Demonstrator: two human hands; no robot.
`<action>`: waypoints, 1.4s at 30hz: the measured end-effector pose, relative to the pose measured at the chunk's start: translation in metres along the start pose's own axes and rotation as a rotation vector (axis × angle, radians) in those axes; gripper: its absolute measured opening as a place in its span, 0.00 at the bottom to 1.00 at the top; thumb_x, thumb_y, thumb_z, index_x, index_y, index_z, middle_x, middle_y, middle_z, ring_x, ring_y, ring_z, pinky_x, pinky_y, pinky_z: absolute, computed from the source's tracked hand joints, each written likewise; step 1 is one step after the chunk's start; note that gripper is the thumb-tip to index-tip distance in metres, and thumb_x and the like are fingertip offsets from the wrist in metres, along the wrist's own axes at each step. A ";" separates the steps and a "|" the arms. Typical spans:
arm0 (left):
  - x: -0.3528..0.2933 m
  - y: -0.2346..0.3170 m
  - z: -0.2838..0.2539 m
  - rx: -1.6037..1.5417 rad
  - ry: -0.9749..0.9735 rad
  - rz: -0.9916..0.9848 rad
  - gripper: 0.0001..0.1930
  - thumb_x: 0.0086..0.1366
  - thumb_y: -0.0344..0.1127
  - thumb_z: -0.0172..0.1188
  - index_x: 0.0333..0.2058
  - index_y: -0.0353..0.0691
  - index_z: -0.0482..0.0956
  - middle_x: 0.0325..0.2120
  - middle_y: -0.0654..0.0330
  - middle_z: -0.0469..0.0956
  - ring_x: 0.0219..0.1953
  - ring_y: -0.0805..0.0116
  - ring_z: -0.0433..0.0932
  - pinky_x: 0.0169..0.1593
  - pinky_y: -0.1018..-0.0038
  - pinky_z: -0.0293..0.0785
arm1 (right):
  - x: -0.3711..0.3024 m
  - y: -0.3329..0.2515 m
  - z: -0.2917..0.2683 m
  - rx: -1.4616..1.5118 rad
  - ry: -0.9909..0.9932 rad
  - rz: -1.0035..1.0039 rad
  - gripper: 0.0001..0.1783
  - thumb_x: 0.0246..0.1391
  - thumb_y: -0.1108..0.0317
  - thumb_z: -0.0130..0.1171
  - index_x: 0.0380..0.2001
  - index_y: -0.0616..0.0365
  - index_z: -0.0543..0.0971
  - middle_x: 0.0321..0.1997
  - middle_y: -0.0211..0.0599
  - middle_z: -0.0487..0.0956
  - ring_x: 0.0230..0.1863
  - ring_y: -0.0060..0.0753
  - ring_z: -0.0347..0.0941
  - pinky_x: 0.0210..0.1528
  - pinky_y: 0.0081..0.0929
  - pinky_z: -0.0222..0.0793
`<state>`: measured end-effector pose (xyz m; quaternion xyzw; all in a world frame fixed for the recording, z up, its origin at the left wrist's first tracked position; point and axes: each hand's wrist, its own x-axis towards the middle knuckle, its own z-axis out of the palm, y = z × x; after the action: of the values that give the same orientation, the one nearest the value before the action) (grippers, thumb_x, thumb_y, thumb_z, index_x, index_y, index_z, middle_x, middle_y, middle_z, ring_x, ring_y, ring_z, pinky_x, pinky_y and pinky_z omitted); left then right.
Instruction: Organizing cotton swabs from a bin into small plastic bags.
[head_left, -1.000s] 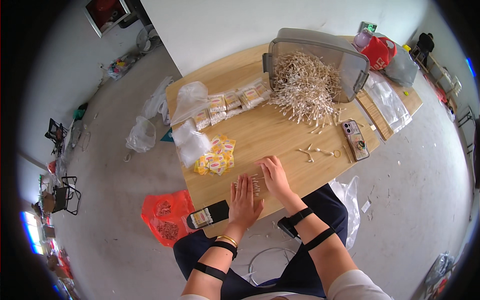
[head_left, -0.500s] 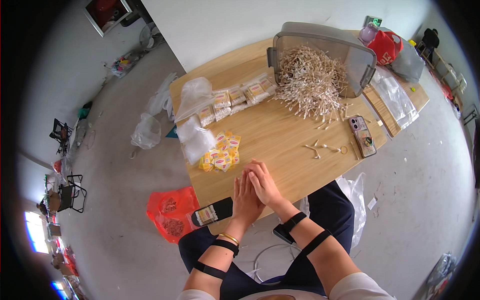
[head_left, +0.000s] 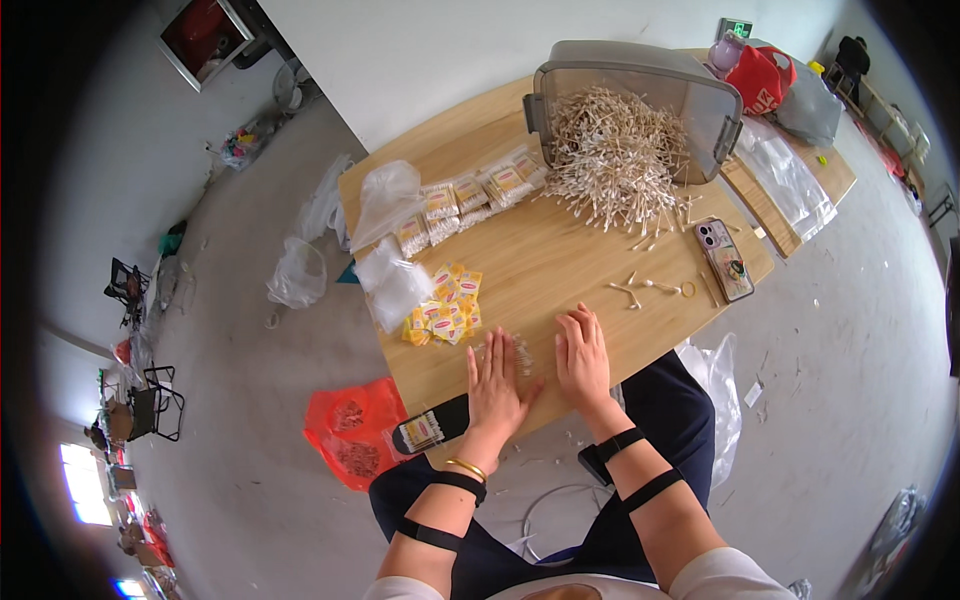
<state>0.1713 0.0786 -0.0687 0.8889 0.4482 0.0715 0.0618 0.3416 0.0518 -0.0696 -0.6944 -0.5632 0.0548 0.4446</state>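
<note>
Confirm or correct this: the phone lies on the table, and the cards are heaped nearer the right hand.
Wrong side: the head view shows the cards heaped nearer the left hand. The phone does lie on the table.

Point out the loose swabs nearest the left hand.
The small swab batch at the left hand; the big pile at the grey bin and the few near the phone are farther.

Tabletop (head_left: 555, 270) under left hand (head_left: 490, 390) and right hand (head_left: 582, 362) — smooth wood-grain, satin. Beyond right hand: tub (head_left: 715, 112), glossy translucent plastic; swabs (head_left: 615, 155), matt tips. Left of left hand: red bag (head_left: 380, 408) — thin, crinkled plastic.
</note>
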 end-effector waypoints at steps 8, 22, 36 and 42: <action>-0.022 0.006 0.000 -0.016 0.007 0.026 0.45 0.67 0.59 0.53 0.69 0.28 0.53 0.70 0.45 0.55 0.74 0.51 0.51 0.75 0.47 0.35 | -0.001 0.000 0.000 -0.032 -0.014 0.028 0.14 0.61 0.72 0.53 0.50 0.61 0.74 0.54 0.47 0.73 0.67 0.52 0.64 0.73 0.45 0.56; -0.013 -0.006 -0.012 -0.056 0.055 0.089 0.42 0.61 0.44 0.58 0.69 0.30 0.53 0.67 0.49 0.57 0.73 0.51 0.53 0.74 0.42 0.35 | -0.001 0.003 -0.001 -0.016 -0.017 0.015 0.13 0.61 0.72 0.53 0.48 0.62 0.74 0.53 0.47 0.73 0.66 0.52 0.64 0.72 0.46 0.57; -0.016 -0.019 -0.015 -0.189 0.086 -0.028 0.44 0.61 0.47 0.58 0.71 0.34 0.51 0.69 0.49 0.56 0.74 0.50 0.49 0.74 0.41 0.31 | -0.003 0.006 -0.005 0.023 -0.065 -0.001 0.17 0.61 0.68 0.54 0.51 0.62 0.74 0.56 0.47 0.73 0.68 0.51 0.63 0.73 0.47 0.54; -0.042 -0.045 -0.006 -0.054 0.043 -0.138 0.46 0.69 0.62 0.46 0.72 0.32 0.47 0.73 0.47 0.48 0.76 0.50 0.41 0.75 0.45 0.28 | -0.029 -0.017 -0.007 -0.139 -0.445 -0.271 0.36 0.61 0.49 0.54 0.67 0.60 0.66 0.74 0.47 0.60 0.77 0.47 0.49 0.79 0.48 0.38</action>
<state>0.1104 0.0714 -0.0734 0.8522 0.5075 0.0984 0.0807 0.3230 0.0236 -0.0665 -0.6126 -0.7371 0.1072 0.2643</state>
